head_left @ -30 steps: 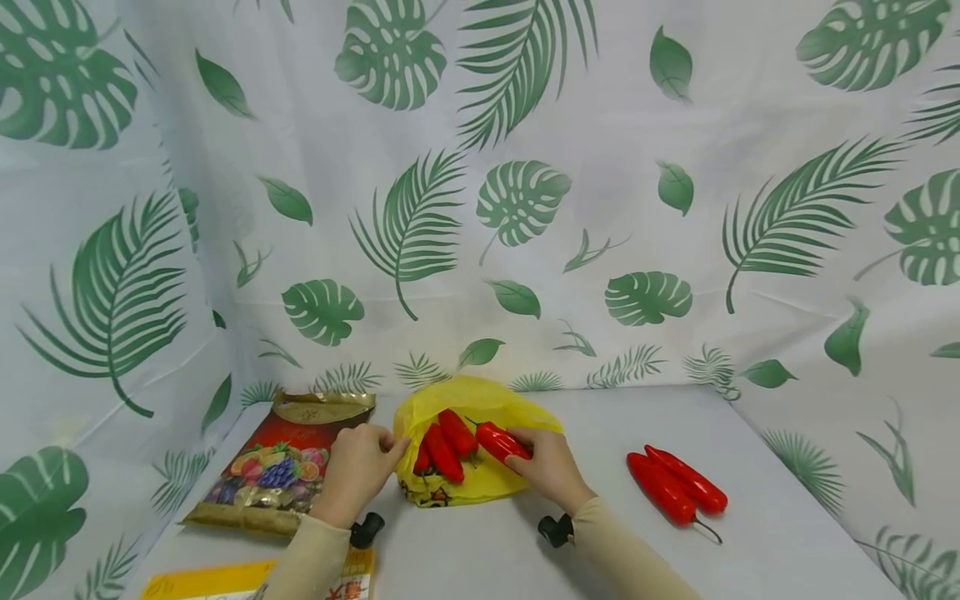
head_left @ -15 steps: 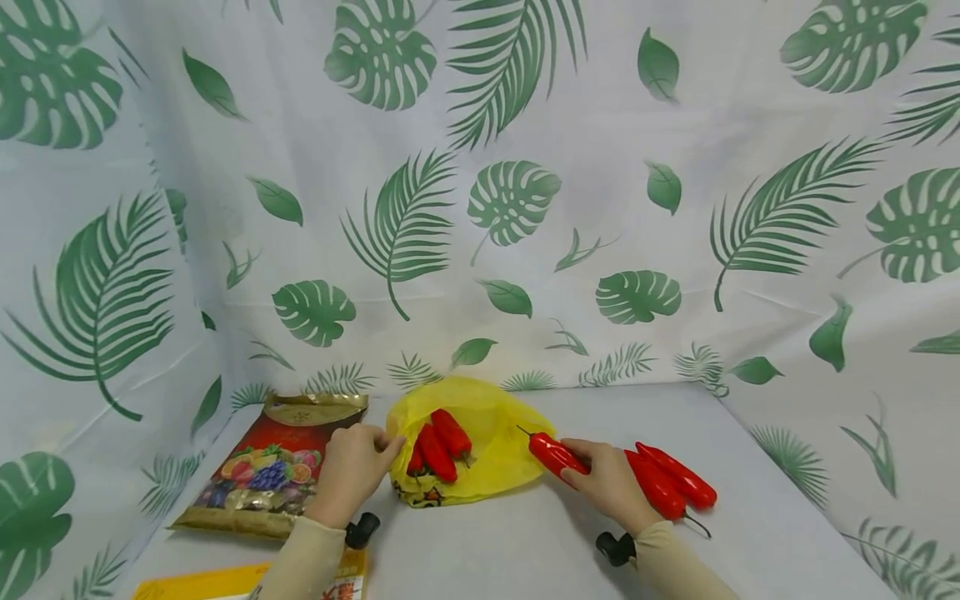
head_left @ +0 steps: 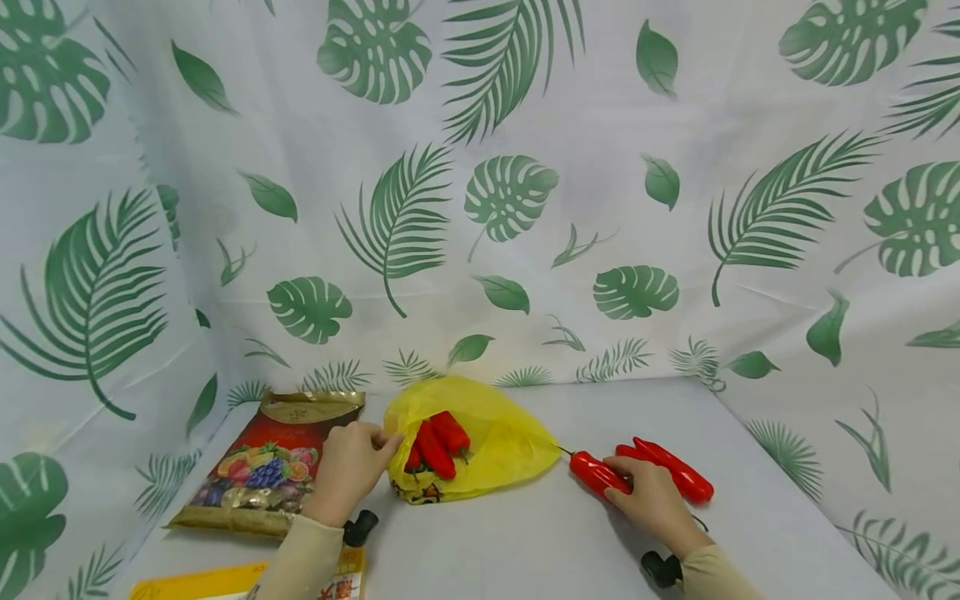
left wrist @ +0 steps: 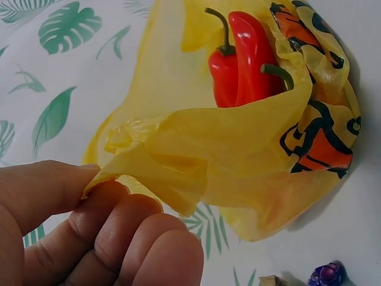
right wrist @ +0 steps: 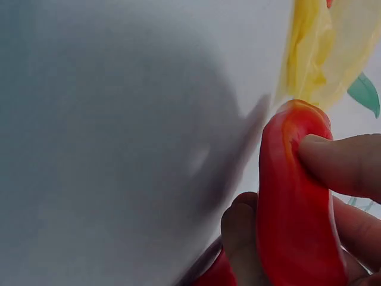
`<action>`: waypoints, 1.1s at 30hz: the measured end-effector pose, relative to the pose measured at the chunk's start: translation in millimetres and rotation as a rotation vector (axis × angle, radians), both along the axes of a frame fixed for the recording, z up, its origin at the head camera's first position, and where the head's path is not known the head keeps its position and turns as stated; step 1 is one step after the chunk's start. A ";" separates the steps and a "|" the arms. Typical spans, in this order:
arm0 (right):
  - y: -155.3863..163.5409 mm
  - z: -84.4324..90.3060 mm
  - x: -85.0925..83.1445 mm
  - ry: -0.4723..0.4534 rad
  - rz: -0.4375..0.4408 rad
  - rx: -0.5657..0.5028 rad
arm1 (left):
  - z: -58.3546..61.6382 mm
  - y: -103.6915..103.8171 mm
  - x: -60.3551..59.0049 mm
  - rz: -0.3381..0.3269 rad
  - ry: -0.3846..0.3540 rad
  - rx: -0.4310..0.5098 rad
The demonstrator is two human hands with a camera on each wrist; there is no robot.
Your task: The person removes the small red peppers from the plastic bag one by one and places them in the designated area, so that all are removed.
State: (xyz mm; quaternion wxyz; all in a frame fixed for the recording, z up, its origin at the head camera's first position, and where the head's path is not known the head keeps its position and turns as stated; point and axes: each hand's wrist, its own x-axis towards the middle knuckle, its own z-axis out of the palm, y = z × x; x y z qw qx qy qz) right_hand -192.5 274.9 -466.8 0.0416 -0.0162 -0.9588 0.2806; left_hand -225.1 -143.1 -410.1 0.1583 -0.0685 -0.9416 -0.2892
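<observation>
- Across the white desk (head_left: pixel 480 550) from me, the two hands are well apart and both occupied.
- The right hand (head_left: pixel 651 498) grips a long glossy red pepper (head_left: pixel 595 472) between thumb and fingers; it sits between the bag and the loose peppers, its thin dark stem (head_left: pixel 564 451) pointing at the bag's near edge.
- I'd guess that pepper is light and fairly firm, its shiny skin a touch slippery. The thick middle of the body looks the best place to hold; the stem seems too slender to trust.
- The left hand (head_left: pixel 351 464) pinches the rim of a thin yellow plastic bag (head_left: pixel 517 442), which lies gaping with several shiny red peppers (head_left: pixel 435 452) inside.
- That film looks limp, nearly weightless and easy to tear, so a gentle pinch at the rim should suit it better than a tug.
- Beyond the right hand lie more loose red peppers (head_left: pixel 686 479), partly hidden; they'd probably roll if nudged.
</observation>
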 end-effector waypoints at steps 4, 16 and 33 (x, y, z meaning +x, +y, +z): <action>6.7 0.0 3.7 -0.011 -0.007 0.013 | 1.0 0.0 0.2 0.002 -0.004 0.002; 26.2 0.3 17.0 -0.004 -0.018 0.056 | 2.2 -1.2 2.2 0.002 0.030 0.007; 45.9 -1.3 25.1 0.045 -0.083 0.106 | 0.8 0.5 3.9 0.000 0.031 0.016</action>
